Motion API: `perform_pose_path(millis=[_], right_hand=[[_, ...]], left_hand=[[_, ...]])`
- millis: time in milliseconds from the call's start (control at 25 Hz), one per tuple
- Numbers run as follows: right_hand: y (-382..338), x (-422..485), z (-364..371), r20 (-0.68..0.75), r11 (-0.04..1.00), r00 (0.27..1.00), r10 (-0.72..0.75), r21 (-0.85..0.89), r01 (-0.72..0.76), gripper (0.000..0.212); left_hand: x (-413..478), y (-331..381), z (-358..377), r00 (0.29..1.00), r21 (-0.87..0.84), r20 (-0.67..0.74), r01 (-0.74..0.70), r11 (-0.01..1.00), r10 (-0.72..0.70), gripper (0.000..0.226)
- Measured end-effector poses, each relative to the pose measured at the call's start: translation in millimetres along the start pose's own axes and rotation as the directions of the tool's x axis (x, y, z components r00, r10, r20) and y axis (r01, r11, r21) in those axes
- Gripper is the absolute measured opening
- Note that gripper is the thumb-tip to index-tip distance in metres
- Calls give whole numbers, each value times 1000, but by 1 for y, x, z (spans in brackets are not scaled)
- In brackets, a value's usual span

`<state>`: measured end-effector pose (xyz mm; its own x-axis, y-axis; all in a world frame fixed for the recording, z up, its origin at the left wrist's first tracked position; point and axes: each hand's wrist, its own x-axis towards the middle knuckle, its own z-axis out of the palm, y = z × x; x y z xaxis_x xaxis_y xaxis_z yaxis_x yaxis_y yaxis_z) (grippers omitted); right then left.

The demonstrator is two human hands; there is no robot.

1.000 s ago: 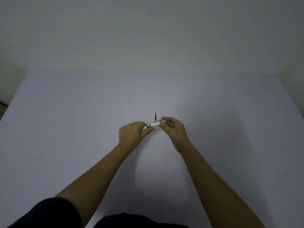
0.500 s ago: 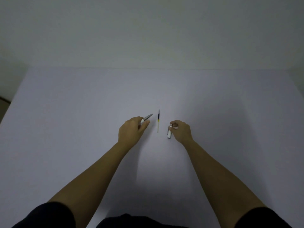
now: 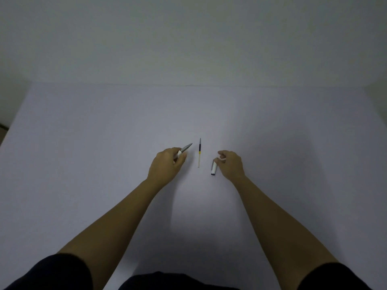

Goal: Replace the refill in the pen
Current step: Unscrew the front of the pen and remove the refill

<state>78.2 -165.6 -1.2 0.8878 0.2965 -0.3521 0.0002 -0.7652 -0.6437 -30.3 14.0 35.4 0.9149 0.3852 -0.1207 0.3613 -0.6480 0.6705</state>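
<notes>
The pen is in two pieces. My left hand [image 3: 166,167] grips the front piece [image 3: 184,149], whose grey metal tip points up and to the right. My right hand [image 3: 231,165] holds the white rear barrel [image 3: 214,168] by its upper end, with the open end pointing toward me just above the table. Between the hands a thin refill [image 3: 199,152] lies on the table, dark at the far end, yellow in the middle and pale at the near end. Neither hand touches it.
Everything lies on a pale lilac table [image 3: 104,164], which meets a plain white wall [image 3: 188,38] at the back. My two bare forearms reach in from dark short sleeves at the bottom.
One second ago both hands held the pen together above the refill. They have since pulled apart, each with one piece, leaving the refill uncovered. Since half a second ago almost nothing has moved.
</notes>
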Motion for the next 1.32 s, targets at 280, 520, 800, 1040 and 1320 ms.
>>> perform_pose_path(millis=[280, 520, 800, 1040, 1320], right_hand=[[-60, -11, -51, 109, 926, 927, -359, -87, 368, 30], [-97, -40, -69, 482, 758, 807, -341, -367, 539, 37], [-104, -68, -89, 307, 593, 709, -634, -396, 701, 20], [-105, -80, -91, 339, 694, 767, -545, -331, 639, 27], [-109, -87, -99, 328, 718, 758, -564, -259, 647, 28]], left_hand=[[-5, 5, -39, 965, 0, 151, -217, 976, 214, 23], [-25, 22, -54, 916, 40, 54, -400, 916, 398, 20], [-43, 33, -58, 909, 20, 24, -417, 909, 416, 20], [-53, 42, -66, 857, 103, -21, -510, 854, 514, 16], [-56, 49, -67, 837, 114, -59, -536, 837, 544, 14]])
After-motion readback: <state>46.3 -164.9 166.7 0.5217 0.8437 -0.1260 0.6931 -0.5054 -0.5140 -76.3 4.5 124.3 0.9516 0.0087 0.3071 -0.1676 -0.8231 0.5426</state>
